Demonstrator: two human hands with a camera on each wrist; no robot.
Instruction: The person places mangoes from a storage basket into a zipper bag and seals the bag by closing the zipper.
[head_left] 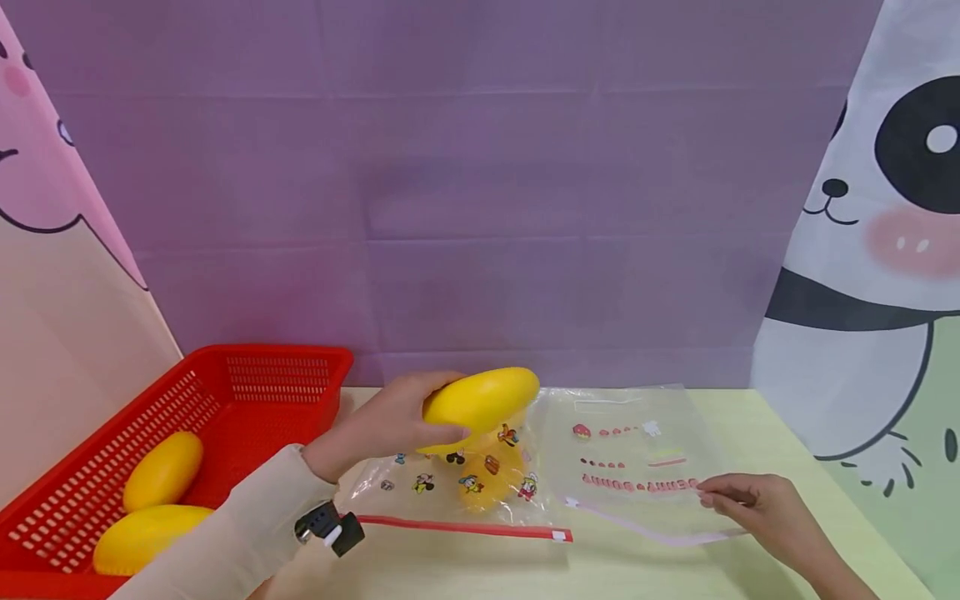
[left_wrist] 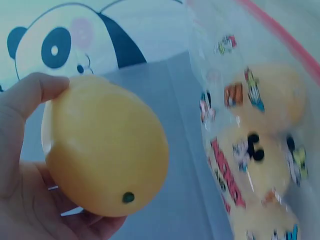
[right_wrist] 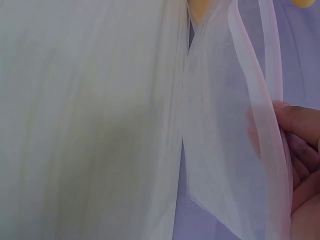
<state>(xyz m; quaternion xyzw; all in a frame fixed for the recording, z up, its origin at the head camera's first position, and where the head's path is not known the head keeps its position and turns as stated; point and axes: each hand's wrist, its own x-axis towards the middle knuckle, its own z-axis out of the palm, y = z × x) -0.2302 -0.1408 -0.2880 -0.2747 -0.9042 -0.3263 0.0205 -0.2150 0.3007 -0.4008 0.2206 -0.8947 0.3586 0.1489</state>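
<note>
Left hand [head_left: 405, 423] grips yellow fruit [head_left: 483, 404], held up by the red-zip bag [head_left: 424, 483], which has more yellow fruit inside. Right hand [head_left: 768, 510] pinches the edge of the pink-zip bag [head_left: 630, 454], just right of it. Far left: red basket [head_left: 279, 380], two yellow fruits [head_left: 163, 471] in it.

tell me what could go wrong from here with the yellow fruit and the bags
The fruit looks smooth and is held up by the left hand alone, so it might slip.
The pink-edged bag looks limp, and the right hand pinches just its edge, so its mouth might sag closed.
The red-edged bag, with more fruit inside, lies close by and could get bumped.
</note>
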